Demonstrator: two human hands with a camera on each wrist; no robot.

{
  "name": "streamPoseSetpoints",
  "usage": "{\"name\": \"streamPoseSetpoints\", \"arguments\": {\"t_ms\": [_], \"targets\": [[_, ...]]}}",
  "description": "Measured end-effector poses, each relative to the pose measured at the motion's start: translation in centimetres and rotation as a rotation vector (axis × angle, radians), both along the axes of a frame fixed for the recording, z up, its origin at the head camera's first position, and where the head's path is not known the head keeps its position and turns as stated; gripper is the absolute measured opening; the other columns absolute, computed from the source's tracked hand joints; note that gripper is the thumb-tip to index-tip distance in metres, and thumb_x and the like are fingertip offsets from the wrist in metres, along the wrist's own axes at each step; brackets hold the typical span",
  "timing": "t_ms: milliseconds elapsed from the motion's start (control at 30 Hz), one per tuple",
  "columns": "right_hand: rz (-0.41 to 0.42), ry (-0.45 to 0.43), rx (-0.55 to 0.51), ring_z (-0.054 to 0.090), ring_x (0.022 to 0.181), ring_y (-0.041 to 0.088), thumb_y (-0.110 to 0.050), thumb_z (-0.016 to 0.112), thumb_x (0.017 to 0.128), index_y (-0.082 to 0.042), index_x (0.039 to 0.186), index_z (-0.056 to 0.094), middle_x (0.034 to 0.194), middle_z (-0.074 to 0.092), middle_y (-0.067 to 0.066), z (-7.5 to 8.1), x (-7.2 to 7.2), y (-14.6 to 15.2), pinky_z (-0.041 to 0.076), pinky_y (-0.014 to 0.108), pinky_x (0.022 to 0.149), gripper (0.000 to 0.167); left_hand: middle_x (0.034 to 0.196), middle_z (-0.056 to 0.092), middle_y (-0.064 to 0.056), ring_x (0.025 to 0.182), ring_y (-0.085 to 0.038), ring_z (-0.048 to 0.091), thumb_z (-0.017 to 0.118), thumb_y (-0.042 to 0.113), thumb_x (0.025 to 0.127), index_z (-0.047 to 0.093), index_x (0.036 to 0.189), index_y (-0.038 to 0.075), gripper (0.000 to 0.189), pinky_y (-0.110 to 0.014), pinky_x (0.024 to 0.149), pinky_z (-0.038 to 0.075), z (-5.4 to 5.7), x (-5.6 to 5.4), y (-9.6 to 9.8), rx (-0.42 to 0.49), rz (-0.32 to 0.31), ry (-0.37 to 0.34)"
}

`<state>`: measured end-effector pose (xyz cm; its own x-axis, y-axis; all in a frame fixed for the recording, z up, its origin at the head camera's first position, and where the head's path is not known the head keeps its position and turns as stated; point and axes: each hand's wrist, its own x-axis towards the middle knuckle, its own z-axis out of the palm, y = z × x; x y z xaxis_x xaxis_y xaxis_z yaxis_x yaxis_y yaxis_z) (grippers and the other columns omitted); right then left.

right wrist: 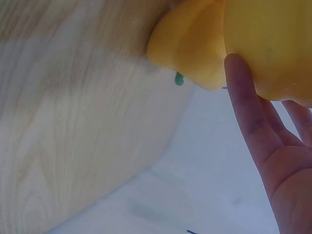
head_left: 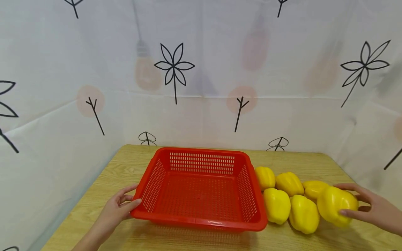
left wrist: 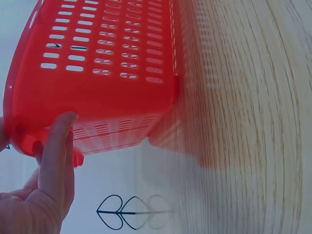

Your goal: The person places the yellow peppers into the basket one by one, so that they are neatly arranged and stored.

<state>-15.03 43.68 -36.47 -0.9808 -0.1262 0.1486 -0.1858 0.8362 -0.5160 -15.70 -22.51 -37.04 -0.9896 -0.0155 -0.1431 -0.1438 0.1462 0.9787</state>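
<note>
A red plastic basket (head_left: pixel 201 223) with slotted walls stands on the table, its inside bare. My left hand (head_left: pixel 116 209) grips its left rim, thumb on top and fingers underneath; the left wrist view shows those fingers against the outer wall (left wrist: pixel 107 92). On the right, my right hand (head_left: pixel 373 207) holds a yellow bell pepper (head_left: pixel 334 205) between thumb and fingers, apparently raised off the table. Several more yellow bell peppers (head_left: pixel 304 213) lie between the basket and that hand. One with a green stem (right wrist: pixel 179 78) shows behind the held pepper in the right wrist view.
The wooden table (head_left: pixel 125 164) has rounded back corners. A white cloth (head_left: pixel 201 118) printed with flowers and twigs hangs behind it and along both sides. The nearest peppers (head_left: pixel 276 205) sit close against the basket's right side.
</note>
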Motion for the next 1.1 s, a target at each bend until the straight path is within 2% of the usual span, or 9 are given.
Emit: {"name": "streamPoseSetpoints", "arguments": {"t_ms": [33, 133, 267, 433, 667, 900, 1100], "targets": [[-0.003, 0.008, 0.001, 0.053, 0.089, 0.045, -0.019, 0.073, 0.082, -0.001, 0.126, 0.042, 0.103, 0.025, -0.045, 0.1, 0.0, -0.1, 0.05, 0.024, 0.056, 0.056, 0.099, 0.055, -0.016, 0.087, -0.026, 0.064, 0.066, 0.015, 0.088, 0.035, 0.14, 0.004, 0.062, -0.04, 0.071, 0.055, 0.0, 0.0, 0.0, 0.005, 0.0, -0.001], [0.006, 0.032, -0.013, 0.056, 0.092, 0.018, -0.017, 0.073, 0.082, -0.002, 0.126, 0.043, 0.105, 0.027, -0.044, 0.4, -0.1, -0.3, 0.05, 0.022, 0.057, 0.056, 0.099, 0.055, -0.016, 0.087, -0.027, 0.064, 0.066, 0.015, 0.088, 0.035, 0.14, 0.004, 0.061, -0.04, 0.071, 0.055, 0.0, 0.0, 0.1, 0.008, 0.0, 0.001], [0.032, 0.053, -0.037, 0.04, 0.083, -0.015, -0.014, 0.073, 0.082, -0.004, 0.128, 0.043, 0.108, 0.03, -0.041, 0.7, -0.4, -0.9, 0.05, 0.021, 0.058, 0.056, 0.098, 0.055, -0.015, 0.087, -0.026, 0.064, 0.066, 0.015, 0.088, 0.035, 0.14, 0.004, 0.062, -0.04, 0.071, 0.055, 0.1, 0.0, 0.1, 0.01, -0.005, 0.004], [0.064, 0.06, -0.071, 0.041, 0.086, -0.015, -0.012, 0.071, 0.083, -0.004, 0.131, 0.041, 0.112, 0.031, -0.039, 1.6, -0.9, -1.9, 0.051, 0.023, 0.059, 0.057, 0.097, 0.055, -0.015, 0.086, -0.025, 0.064, 0.066, 0.015, 0.088, 0.033, 0.141, 0.004, 0.063, -0.04, 0.072, 0.055, -0.1, -0.1, -0.1, 0.017, -0.02, -0.003], [0.102, 0.059, -0.107, 0.044, 0.088, -0.014, -0.008, 0.07, 0.084, -0.012, 0.133, 0.041, 0.112, 0.034, -0.038, 2.7, -1.4, -3.3, 0.052, 0.024, 0.058, 0.057, 0.097, 0.055, -0.015, 0.087, -0.025, 0.064, 0.065, 0.016, 0.088, 0.032, 0.141, 0.003, 0.064, -0.042, 0.073, 0.055, 0.0, -0.1, -0.2, 0.018, -0.034, -0.006], [0.149, 0.078, -0.138, 0.046, 0.09, -0.012, -0.004, 0.069, 0.083, -0.009, 0.134, 0.04, 0.115, 0.036, -0.035, 3.8, -2.1, -4.5, 0.053, 0.025, 0.06, 0.059, 0.095, 0.056, -0.014, 0.085, -0.025, 0.063, 0.066, 0.015, 0.088, 0.034, 0.14, 0.004, 0.063, -0.04, 0.072, 0.055, 0.1, -0.1, 0.0, 0.015, -0.011, -0.009], [0.194, 0.088, -0.151, 0.051, 0.091, -0.008, -0.004, 0.069, 0.083, -0.011, 0.135, 0.041, 0.116, 0.041, -0.031, 4.3, -2.5, -5.2, 0.053, 0.025, 0.061, 0.059, 0.096, 0.056, -0.014, 0.085, -0.025, 0.064, 0.066, 0.016, 0.088, 0.034, 0.14, 0.004, 0.063, -0.04, 0.072, 0.055, -0.1, 0.0, -0.1, 0.007, -0.003, -0.012]]}}
